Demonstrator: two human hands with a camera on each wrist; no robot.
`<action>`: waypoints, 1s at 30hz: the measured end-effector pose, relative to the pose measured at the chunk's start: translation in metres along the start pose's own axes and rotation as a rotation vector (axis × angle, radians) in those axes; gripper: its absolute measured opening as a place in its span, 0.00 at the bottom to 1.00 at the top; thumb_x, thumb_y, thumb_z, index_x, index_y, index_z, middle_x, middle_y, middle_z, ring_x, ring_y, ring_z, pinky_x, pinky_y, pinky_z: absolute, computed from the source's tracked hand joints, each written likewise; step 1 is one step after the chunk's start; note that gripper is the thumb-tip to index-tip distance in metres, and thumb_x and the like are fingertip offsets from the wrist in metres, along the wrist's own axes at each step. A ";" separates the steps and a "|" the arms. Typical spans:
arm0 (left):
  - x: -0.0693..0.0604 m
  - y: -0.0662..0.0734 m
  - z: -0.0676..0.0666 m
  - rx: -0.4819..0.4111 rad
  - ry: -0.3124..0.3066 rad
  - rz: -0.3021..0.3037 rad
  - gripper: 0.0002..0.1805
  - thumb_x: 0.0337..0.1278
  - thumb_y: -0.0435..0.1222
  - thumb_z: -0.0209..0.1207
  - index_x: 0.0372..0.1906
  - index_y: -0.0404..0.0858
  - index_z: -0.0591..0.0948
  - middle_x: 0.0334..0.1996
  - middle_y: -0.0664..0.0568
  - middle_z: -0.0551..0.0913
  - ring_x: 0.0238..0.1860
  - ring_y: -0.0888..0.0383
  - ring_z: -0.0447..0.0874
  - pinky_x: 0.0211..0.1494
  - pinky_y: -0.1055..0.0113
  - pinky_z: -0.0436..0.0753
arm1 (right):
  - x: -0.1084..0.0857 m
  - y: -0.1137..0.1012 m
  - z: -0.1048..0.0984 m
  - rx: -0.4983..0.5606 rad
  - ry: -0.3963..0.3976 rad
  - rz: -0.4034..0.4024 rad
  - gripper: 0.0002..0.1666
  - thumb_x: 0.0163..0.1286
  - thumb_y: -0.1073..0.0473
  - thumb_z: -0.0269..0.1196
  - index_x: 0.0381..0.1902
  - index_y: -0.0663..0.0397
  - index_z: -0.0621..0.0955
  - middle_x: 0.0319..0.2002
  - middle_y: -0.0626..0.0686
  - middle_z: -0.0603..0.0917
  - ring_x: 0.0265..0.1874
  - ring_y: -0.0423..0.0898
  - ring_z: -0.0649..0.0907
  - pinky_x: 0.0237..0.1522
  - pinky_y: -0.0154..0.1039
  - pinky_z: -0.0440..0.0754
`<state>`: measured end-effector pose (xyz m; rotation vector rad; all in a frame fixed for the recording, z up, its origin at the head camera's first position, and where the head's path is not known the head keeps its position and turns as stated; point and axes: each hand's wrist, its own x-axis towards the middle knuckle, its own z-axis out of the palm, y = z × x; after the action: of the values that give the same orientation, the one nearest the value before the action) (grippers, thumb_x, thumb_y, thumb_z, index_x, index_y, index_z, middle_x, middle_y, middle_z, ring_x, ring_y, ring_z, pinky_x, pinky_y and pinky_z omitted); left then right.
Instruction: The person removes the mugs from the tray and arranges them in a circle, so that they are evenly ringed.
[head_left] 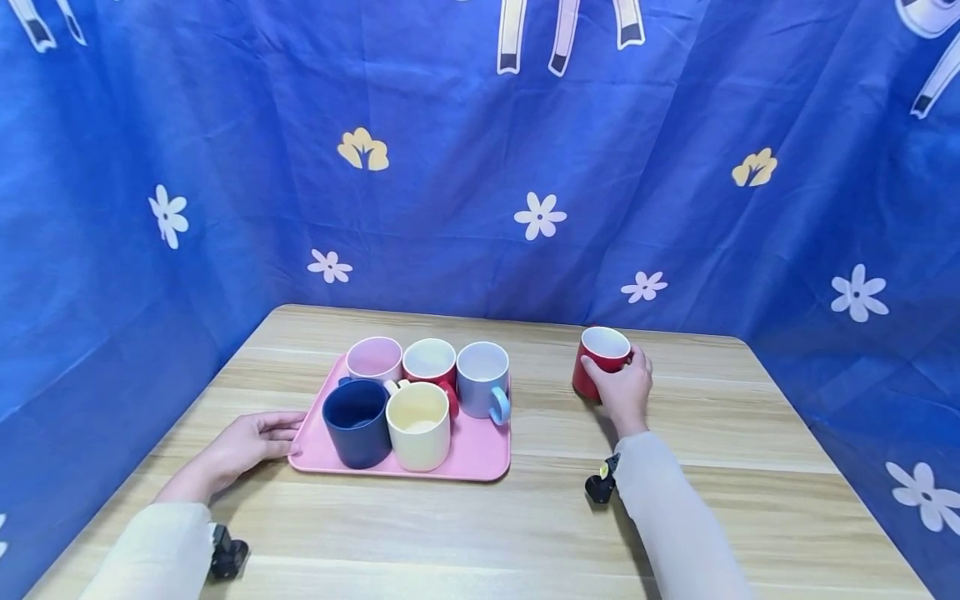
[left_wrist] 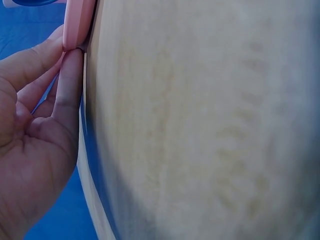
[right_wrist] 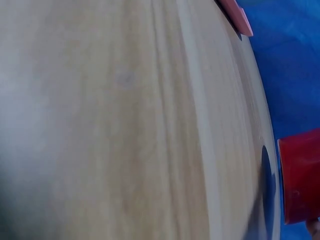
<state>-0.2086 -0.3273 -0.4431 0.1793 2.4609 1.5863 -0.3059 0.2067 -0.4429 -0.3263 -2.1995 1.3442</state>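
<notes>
My left hand (head_left: 243, 446) pinches the left rim of a pink tray (head_left: 480, 454), thumb and fingers at its edge in the left wrist view. On the tray stand a pink mug (head_left: 375, 357), a red mug with white inside (head_left: 441, 377), a light blue mug (head_left: 474, 392), a dark blue mug (head_left: 356, 433) and a cream mug (head_left: 420, 442). Right of the tray, my right hand (head_left: 626, 390) grips another red mug (head_left: 585, 377) from its near right side. A thin gap shows between that mug and the tabletop in the right wrist view.
The wooden table (head_left: 540, 533) meets a blue patterned cloth (head_left: 465, 183) at the back and sides. Wood surface lies between the tray and the right-hand mug. Small black cameras (head_left: 600, 483) sit on both wrists.
</notes>
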 end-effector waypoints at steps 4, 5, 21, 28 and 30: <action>-0.001 0.000 -0.001 0.022 0.002 -0.015 0.34 0.54 0.27 0.63 0.62 0.14 0.61 0.51 0.28 0.77 0.43 0.65 0.81 0.45 0.73 0.80 | 0.001 0.002 0.005 -0.010 0.024 0.018 0.50 0.47 0.45 0.75 0.62 0.63 0.67 0.56 0.63 0.70 0.56 0.58 0.70 0.58 0.53 0.71; -0.001 0.001 -0.001 0.026 0.004 -0.018 0.34 0.54 0.27 0.63 0.62 0.14 0.62 0.51 0.28 0.77 0.43 0.65 0.81 0.45 0.73 0.80 | 0.001 0.003 0.006 -0.013 0.029 0.022 0.50 0.46 0.45 0.75 0.62 0.63 0.67 0.56 0.63 0.70 0.56 0.58 0.70 0.59 0.53 0.71; 0.000 -0.001 -0.001 0.009 -0.005 0.003 0.35 0.54 0.28 0.64 0.61 0.14 0.62 0.49 0.30 0.79 0.42 0.70 0.80 0.45 0.75 0.79 | 0.001 0.003 0.011 -0.017 0.051 0.036 0.52 0.46 0.44 0.76 0.62 0.63 0.67 0.57 0.63 0.70 0.56 0.58 0.71 0.59 0.53 0.72; -0.001 0.001 0.000 0.018 0.008 -0.017 0.36 0.53 0.29 0.65 0.62 0.15 0.62 0.50 0.29 0.78 0.43 0.67 0.81 0.45 0.73 0.80 | -0.001 0.004 0.013 -0.012 0.041 0.054 0.53 0.46 0.44 0.77 0.63 0.63 0.65 0.58 0.63 0.69 0.57 0.58 0.71 0.59 0.52 0.72; -0.001 0.001 -0.001 0.022 0.010 -0.017 0.36 0.53 0.29 0.65 0.62 0.15 0.62 0.50 0.29 0.78 0.43 0.67 0.81 0.46 0.74 0.80 | -0.002 0.003 0.013 -0.013 0.037 0.061 0.54 0.47 0.43 0.76 0.63 0.63 0.65 0.58 0.63 0.69 0.57 0.59 0.70 0.59 0.52 0.72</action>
<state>-0.2079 -0.3277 -0.4420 0.1536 2.4813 1.5572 -0.3120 0.1973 -0.4510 -0.4229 -2.1843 1.3453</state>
